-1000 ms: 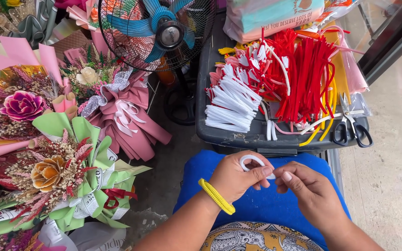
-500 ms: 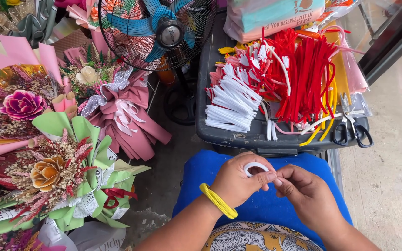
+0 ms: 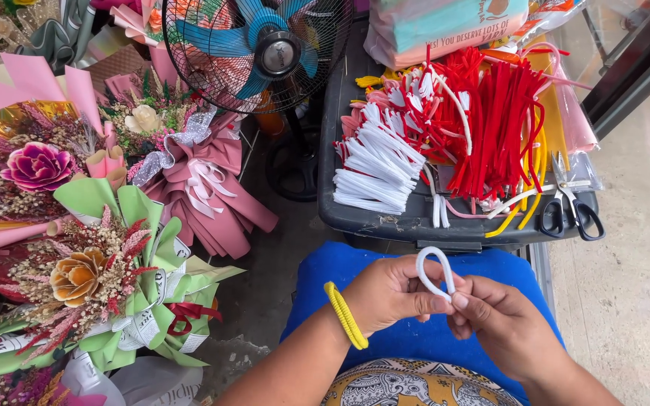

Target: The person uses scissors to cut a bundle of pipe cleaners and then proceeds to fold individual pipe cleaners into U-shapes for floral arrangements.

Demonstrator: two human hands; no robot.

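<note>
Concrete floor [image 3: 626, 301] of what looks like a flower stall, stuff packed in on every side, and I'm looking straight down at my lap. Nearest, at the bottom middle of the frame, my two hands meet over a blue seat cushion [image 3: 340, 263]. My left hand [image 3: 389, 293], the one with the yellow coiled band [image 3: 345, 316] on the wrist, is clenched with thumb and forefinger pinching the base of a white pipe cleaner [image 3: 435, 269]. My right hand [image 3: 502, 323] is curled too, its fingertips grasping the same base from the other side. The pipe cleaner is bent into a narrow loop standing up between the two hands, just below the tray edge.

My take on doing this bit well: keep the pinch tight right where the two legs cross, and shape the loop with small pressure so it stays even instead of kinking. The wire core holds whatever bend you give it, so go slow.

Further up, right of centre, a dark tray [image 3: 385, 218] holds a bundle of white pipe cleaners [image 3: 378, 169], a big heap of red ones [image 3: 490, 120], a few yellow ones, and black-handled scissors [image 3: 569, 207] at its right end. On the left side are wrapped bouquets, a green one [image 3: 107, 278] and a dusty pink one [image 3: 205, 180]. At the top middle stands a fan [image 3: 257, 49] with blue blades.
</note>
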